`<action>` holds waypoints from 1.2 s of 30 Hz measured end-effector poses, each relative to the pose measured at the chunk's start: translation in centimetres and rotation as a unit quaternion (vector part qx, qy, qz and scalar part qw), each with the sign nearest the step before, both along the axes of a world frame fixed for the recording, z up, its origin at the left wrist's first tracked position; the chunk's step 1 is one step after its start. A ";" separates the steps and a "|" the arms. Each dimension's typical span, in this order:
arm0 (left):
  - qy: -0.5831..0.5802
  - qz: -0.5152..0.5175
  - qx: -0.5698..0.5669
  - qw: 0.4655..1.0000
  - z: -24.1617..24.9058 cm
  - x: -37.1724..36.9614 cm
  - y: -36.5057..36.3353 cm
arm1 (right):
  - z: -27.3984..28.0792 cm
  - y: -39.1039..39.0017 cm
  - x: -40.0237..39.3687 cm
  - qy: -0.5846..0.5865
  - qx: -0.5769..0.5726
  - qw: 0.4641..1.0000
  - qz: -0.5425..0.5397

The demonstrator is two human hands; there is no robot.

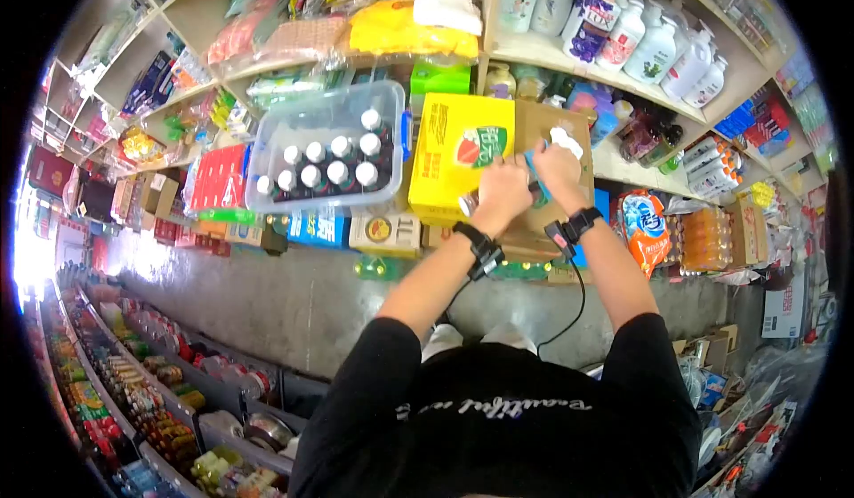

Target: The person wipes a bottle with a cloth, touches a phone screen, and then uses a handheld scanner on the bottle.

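Note:
My left hand is closed in front of a yellow carton with a watermelon picture. A small pale edge shows beside its fingers, but what it grips is mostly hidden. Close by on the right, my right hand is closed too, with a thin blue piece along its fingers. Something white and crumpled-looking lies just beyond it. Both hands are over a brown cardboard box. To the left, a clear plastic bin holds several dark bottles with white caps.
Shelves behind carry pump bottles and yellow packages. Red boxes stand left of the bin, an orange detergent bag to the right. Grey floor lies below, with bins of drink bottles at lower left.

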State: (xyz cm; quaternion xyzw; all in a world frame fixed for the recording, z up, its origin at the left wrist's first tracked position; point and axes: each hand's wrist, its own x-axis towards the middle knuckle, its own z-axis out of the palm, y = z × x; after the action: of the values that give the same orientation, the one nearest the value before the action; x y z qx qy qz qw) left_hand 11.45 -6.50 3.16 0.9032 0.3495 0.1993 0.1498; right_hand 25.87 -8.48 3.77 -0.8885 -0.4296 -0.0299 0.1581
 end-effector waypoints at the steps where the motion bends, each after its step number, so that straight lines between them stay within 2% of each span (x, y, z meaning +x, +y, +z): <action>1: 0.016 -0.002 -0.021 1.000 0.6 0.0 0.0 | -0.4 0.3 0.3 -0.002 -0.001 1.000 -0.012; 6: -0.021 -0.021 -0.025 0.999 0.7 0.0 0.2 | 0.1 0.1 0.3 0.039 -0.011 0.998 -0.037; 9: -0.020 -0.025 -0.020 0.999 0.7 0.3 0.6 | -4.6 0.7 3.4 0.058 -0.009 0.998 -0.028; 10: -0.026 -0.028 -0.019 0.999 0.6 0.2 0.7 | -4.6 0.8 3.6 0.079 -0.012 0.997 -0.016; 12: -0.031 -0.031 -0.017 0.999 0.7 0.0 0.6 | -4.4 0.5 4.1 0.123 -0.019 0.992 0.012; 15: -0.017 -0.033 -0.020 0.999 0.8 -0.2 0.7 | -0.7 0.1 2.7 0.156 -0.057 0.986 -0.001; 19: -0.026 -0.059 0.005 0.998 0.6 -0.5 1.5 | 1.3 -0.8 2.3 0.193 0.002 0.979 0.068; 22: -0.042 -0.077 0.013 0.996 0.9 -0.5 2.3 | -1.1 -0.8 4.1 0.229 0.009 0.969 0.091; 25: -0.064 -0.091 0.037 0.993 0.7 -0.6 3.0 | -0.2 -1.1 4.4 0.261 0.001 0.958 0.123; 28: -0.083 -0.105 0.057 0.989 0.8 -0.7 3.4 | -0.1 -1.2 4.0 0.265 0.054 0.951 0.150; 29: -0.087 -0.109 0.054 0.989 1.2 -0.8 3.5 | 1.2 -1.5 3.5 0.288 0.070 0.944 0.146; 32: -0.100 -0.118 0.060 0.986 1.5 -1.1 3.9 | -1.0 -1.1 3.4 0.307 0.160 0.918 0.193; 33: -0.099 -0.116 0.061 0.986 1.7 -1.2 3.9 | -1.2 -1.5 3.7 0.419 0.155 0.879 0.166; 36: -0.118 -0.134 0.061 0.982 1.7 -1.5 4.3 | -2.7 -1.5 3.4 0.471 0.210 0.838 0.177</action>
State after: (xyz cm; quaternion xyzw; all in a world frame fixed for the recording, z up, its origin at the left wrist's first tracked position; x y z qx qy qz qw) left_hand 9.94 -2.20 4.81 0.9196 0.1923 0.3032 0.1595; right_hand 29.30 -9.96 1.04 -0.6495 -0.4366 0.3311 0.5272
